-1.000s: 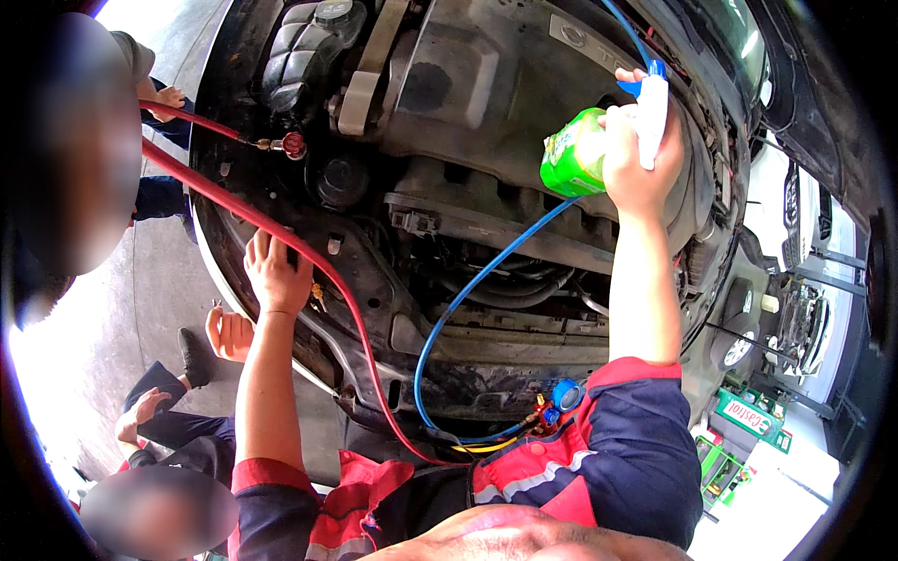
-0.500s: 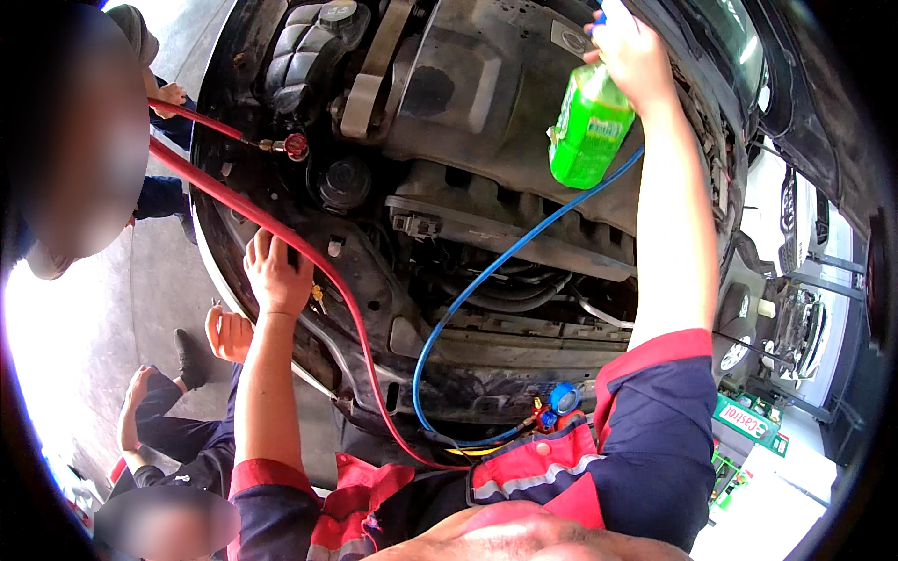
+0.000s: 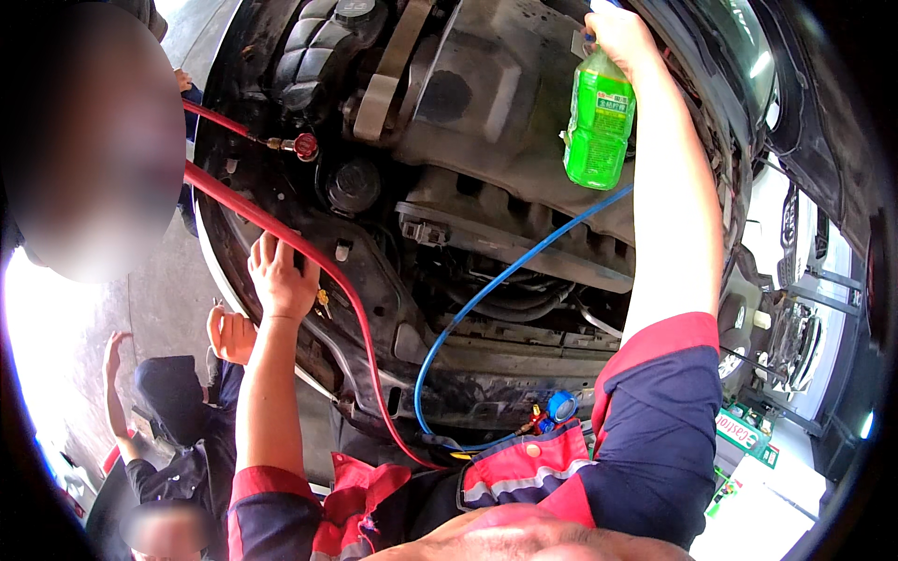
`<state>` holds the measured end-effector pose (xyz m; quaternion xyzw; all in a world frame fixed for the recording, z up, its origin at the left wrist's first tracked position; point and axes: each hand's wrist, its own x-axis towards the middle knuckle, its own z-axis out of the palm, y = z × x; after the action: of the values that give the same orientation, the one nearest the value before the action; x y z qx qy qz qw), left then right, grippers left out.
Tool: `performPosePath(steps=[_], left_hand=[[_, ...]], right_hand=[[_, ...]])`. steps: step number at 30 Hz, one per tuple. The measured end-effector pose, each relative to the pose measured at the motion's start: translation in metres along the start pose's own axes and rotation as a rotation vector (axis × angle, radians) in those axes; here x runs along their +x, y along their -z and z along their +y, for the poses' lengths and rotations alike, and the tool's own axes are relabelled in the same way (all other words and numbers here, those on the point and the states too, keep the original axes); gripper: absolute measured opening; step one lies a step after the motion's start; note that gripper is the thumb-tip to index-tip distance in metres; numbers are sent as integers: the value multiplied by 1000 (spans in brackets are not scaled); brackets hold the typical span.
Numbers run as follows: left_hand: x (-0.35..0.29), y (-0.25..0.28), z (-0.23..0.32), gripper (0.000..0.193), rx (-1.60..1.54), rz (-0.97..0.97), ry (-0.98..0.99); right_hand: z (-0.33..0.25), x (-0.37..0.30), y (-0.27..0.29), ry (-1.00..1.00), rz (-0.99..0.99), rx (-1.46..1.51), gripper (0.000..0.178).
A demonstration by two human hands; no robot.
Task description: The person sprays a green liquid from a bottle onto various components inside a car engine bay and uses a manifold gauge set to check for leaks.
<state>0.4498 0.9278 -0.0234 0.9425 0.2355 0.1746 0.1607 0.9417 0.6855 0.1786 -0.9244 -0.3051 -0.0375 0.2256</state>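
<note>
- Your right hand [image 3: 625, 39] reaches far forward, elbow nearly straight, clenched around the neck of 1 spray bottle of green liquid [image 3: 600, 131], in front of the engine cover [image 3: 479, 93].
- Your left hand [image 3: 283, 283] lies back-upward at the black front panel [image 3: 383, 297], fingertips beside the red hose [image 3: 245, 208]; whether it grips, I cannot tell.

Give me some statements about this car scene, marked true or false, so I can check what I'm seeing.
1. The right hand holds a spray bottle. True.
2. That spray bottle looks red. False: it looks green.
3. The left hand is next to a red hose. True.
4. Every hose here is red. False: a blue hose curves over the engine bay too.
5. Another person's hand shows beside the left forearm. True.
</note>
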Motion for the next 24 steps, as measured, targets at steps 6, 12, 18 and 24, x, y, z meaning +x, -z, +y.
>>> performPosePath(steps=[6,12,18,24], left_hand=[[0,1,1,32,-19,-3,-6],[1,2,2,32,-19,-3,-8],[1,1,0,31,-28,3,-11],[0,1,1,31,-20,-7,2]], right_hand=[[5,-3,-14,176,200,-238,20],[10,-2,-6,21,134,-220,36],[6,-5,-6,117,220,-163,29],[5,-6,-1,-96,98,-51,40]])
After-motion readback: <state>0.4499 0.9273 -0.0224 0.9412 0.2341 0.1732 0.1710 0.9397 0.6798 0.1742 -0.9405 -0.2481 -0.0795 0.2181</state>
